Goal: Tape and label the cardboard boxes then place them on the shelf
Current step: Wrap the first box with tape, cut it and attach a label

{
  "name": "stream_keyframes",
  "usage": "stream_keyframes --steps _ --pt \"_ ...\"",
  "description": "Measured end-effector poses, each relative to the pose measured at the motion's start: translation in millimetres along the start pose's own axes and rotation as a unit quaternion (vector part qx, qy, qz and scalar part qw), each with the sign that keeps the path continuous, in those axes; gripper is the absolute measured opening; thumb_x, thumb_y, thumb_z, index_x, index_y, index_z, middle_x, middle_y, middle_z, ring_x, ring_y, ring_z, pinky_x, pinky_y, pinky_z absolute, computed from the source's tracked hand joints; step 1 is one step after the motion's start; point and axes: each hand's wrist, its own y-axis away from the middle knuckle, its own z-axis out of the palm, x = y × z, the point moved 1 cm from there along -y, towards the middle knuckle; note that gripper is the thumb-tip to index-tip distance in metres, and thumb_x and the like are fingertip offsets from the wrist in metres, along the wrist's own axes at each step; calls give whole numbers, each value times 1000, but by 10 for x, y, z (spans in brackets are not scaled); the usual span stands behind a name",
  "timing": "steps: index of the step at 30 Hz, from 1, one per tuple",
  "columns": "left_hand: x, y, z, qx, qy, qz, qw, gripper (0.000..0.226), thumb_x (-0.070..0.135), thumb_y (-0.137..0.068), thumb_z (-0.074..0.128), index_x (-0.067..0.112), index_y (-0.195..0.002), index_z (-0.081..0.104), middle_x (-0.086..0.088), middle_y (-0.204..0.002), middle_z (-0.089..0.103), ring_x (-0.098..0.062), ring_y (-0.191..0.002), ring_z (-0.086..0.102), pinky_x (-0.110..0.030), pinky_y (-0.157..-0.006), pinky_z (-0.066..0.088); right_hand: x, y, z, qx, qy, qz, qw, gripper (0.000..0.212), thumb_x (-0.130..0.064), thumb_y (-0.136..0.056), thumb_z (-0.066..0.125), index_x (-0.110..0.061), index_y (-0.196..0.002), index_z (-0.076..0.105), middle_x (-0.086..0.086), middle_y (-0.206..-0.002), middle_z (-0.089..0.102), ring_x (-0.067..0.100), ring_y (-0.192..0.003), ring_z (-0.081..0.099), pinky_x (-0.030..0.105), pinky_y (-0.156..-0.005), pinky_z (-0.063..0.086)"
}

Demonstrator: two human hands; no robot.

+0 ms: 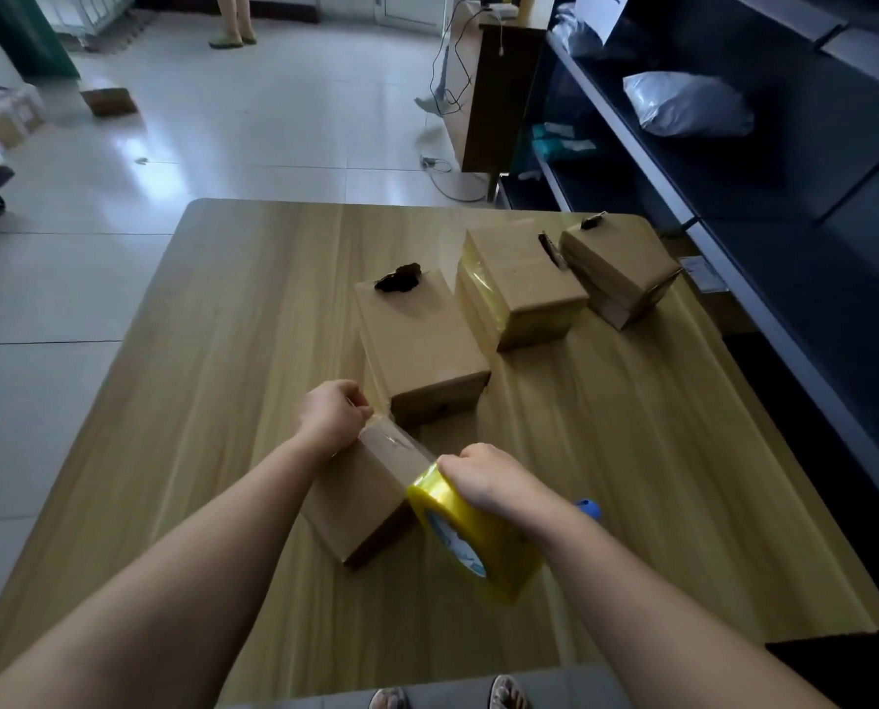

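A small cardboard box (361, 498) lies on the wooden table (222, 350) in front of me. My left hand (332, 414) pinches the free end of clear tape against the box's far top edge. My right hand (483, 478) grips a yellow tape roll (470, 534) at the box's near right corner, and a tape strip runs across the box top between my two hands. Three more cardboard boxes stand behind: one (422, 345) just beyond my left hand, one (519, 286) further right, one (619, 271) at the far right.
A dark shelf unit (734, 161) runs along the right side and holds a grey plastic bag (688, 104). A blue object (588, 508) peeks out behind my right wrist. On the tiled floor far off are another box (109, 101) and a person's feet (233, 39).
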Motion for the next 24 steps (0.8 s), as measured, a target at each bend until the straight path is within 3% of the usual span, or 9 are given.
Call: stream_keyframes --steps 4,13,19,24 --pt "-42 -2 -12 -11 9 -12 1000 13 18 -91 64 20 -78 61 -4 -89 64 -22 -87 63 -38 -80 56 -13 -15 14 4 12 -2 1000 55 -41 -101 37 -8 -144 42 12 -136 52 26 -115 52 32 -86 39" --pt "-171 -26 27 -48 57 -47 996 12 22 -91 64 18 -80 63 -5 -86 65 -21 -78 59 -36 -77 53 21 -30 97 0 18 6 1000 55 -40 -101 37 -9 -145 41 13 -142 49 30 -125 49 40 -103 42" --pt "-195 5 85 -64 56 -49 995 12 27 -95 58 16 -93 64 -5 -95 63 -22 -91 60 -36 -79 52 100 -45 158 5 4 6 1000 53 -41 -101 37 -10 -144 42 12 -136 51 26 -117 52 37 -96 44" --pt "-223 27 70 -58 57 -86 993 27 37 -91 64 12 -102 61 -7 -102 63 -24 -95 60 -37 -79 52 117 -51 187 4 2 4 1000 53 -42 -102 36 -10 -145 40 12 -138 50 26 -118 52 37 -98 44"
